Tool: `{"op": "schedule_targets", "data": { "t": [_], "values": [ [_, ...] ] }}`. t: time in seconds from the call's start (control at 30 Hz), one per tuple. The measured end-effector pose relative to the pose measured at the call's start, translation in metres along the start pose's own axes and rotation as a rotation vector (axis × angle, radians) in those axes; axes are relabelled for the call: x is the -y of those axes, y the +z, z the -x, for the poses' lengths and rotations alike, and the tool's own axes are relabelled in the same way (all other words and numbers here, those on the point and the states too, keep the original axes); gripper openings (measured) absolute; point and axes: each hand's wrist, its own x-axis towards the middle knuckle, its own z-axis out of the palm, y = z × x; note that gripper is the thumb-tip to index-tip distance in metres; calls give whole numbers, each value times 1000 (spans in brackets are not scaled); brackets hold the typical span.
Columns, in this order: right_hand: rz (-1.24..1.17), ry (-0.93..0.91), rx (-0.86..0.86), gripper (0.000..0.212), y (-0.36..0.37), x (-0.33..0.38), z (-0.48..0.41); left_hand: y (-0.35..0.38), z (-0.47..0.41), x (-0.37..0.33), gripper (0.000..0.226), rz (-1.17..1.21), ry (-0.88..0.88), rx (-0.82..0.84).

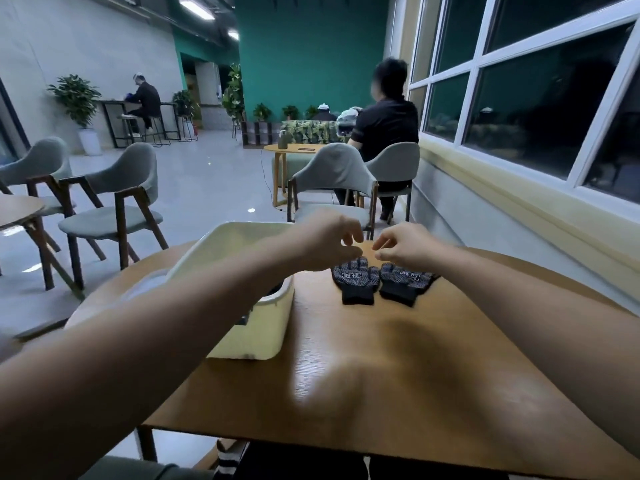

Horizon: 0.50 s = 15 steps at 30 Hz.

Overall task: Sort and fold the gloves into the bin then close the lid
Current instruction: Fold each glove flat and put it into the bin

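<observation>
Head view: two black dotted gloves, the left glove [355, 281] and the right glove [403, 283], are lying flat side by side on the wooden surface [398, 368], cuffs toward the person. The left hand [330, 245] is hovering just over the left glove's fingertips, fingers loosely curled and holding nothing. The right hand [407, 245] is curling over the right glove's fingertips; whether it is pinching them cannot be told. The cream bin [258, 341] is sitting left of the gloves, its lid [232, 242] standing open.
</observation>
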Motion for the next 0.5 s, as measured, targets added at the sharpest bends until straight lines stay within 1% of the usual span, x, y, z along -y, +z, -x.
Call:
{"op": "schedule_targets", "data": {
  "t": [0.1,0.23,0.37,0.5],
  "values": [
    [30,48,9,13,5,-29,7,23,-9,-18,27,24,-21,36],
    [56,95,10,16,20,-57,18,55,-10,-33,27,-57,-29,59],
    [62,123,-14,23,43,-75,23,95,-7,-25,33,5,-84,94],
    [61,134,-60,23,69,-84,27,128,-3,-10,35,2,-162,85]
  ]
}}
